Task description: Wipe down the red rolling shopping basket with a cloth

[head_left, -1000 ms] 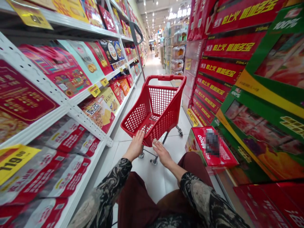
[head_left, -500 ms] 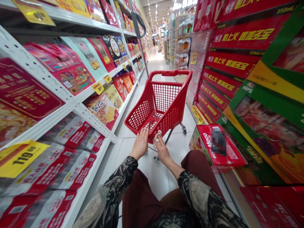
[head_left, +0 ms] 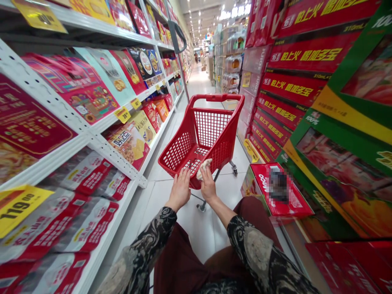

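Note:
A red plastic shopping cart (head_left: 211, 122) stands in front of me in the aisle, its basket holding nothing that I can see. My left hand (head_left: 180, 188) lies on the near rim of the basket, fingers stretched out. Beside it, my right hand (head_left: 208, 183) grips a crumpled whitish cloth (head_left: 204, 168) against the near right edge of the basket. Part of the cloth is hidden by the fingers.
White shelves (head_left: 92, 134) with boxed and bagged goods run along the left. At right rise stacks of red drink cartons (head_left: 294, 85) and green boxes (head_left: 343, 155). A red box (head_left: 281, 188) sits low by my right knee. The tiled aisle (head_left: 196, 73) stretches ahead.
My right hand has moved slightly upward along the basket's edge with the cloth. My left hand stays on the rim. The whole view has shifted a little.

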Demonstrator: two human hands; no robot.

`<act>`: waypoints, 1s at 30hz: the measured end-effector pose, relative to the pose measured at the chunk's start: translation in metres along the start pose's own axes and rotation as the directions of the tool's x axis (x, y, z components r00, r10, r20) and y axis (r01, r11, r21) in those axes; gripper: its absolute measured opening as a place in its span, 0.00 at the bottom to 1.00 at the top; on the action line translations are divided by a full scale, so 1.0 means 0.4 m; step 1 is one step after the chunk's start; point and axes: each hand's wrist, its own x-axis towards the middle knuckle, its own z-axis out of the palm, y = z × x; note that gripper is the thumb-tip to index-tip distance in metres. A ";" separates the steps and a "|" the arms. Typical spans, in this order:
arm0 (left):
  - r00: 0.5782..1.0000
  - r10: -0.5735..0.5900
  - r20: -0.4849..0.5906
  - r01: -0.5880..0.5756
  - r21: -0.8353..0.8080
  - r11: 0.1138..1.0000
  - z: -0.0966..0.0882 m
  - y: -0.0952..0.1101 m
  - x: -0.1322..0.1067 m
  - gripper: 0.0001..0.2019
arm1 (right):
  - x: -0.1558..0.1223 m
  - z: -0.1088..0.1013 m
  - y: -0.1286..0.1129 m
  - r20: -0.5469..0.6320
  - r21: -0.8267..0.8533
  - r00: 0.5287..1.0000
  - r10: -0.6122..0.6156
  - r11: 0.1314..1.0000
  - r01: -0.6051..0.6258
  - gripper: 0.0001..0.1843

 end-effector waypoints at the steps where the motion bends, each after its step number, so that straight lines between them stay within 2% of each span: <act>1: 1.000 0.001 -0.001 -0.001 0.004 1.000 -0.002 0.001 -0.001 0.38 | -0.020 0.010 0.016 0.002 -0.005 1.000 0.019 1.000 -0.019 0.35; 4: 1.000 -0.006 -0.006 0.006 0.019 1.000 -0.006 0.004 -0.003 0.39 | -0.066 0.012 0.061 0.048 -0.013 0.998 0.036 0.999 -0.036 0.33; 7: 1.000 -0.019 -0.010 0.020 0.032 0.999 -0.007 0.006 -0.003 0.38 | -0.060 -0.025 0.076 0.110 0.002 0.994 0.005 1.000 -0.006 0.30; 10: 1.000 -0.012 -0.010 0.012 0.033 0.999 -0.012 0.013 0.000 0.37 | 0.011 -0.081 0.051 0.070 0.001 0.997 -0.041 0.999 0.041 0.30; 13: 1.000 -0.003 -0.008 0.003 0.049 0.999 -0.019 0.030 0.006 0.33 | 0.122 -0.124 0.013 -0.006 -0.054 0.995 -0.098 0.994 0.097 0.29; 17: 0.999 0.024 -0.032 -0.022 0.088 0.996 -0.022 0.070 0.007 0.31 | 0.228 -0.144 0.004 0.121 -0.113 0.985 -0.122 0.984 0.136 0.23; 23: 0.997 0.037 -0.069 -0.030 0.092 0.995 -0.021 0.132 0.007 0.32 | 0.243 -0.168 0.036 0.173 -0.146 0.972 -0.158 0.972 0.184 0.22; 30: 0.995 0.092 -0.026 -0.092 -0.003 0.996 -0.017 0.182 0.052 0.31 | 0.264 -0.228 0.021 0.199 -0.197 0.966 -0.166 0.959 0.205 0.18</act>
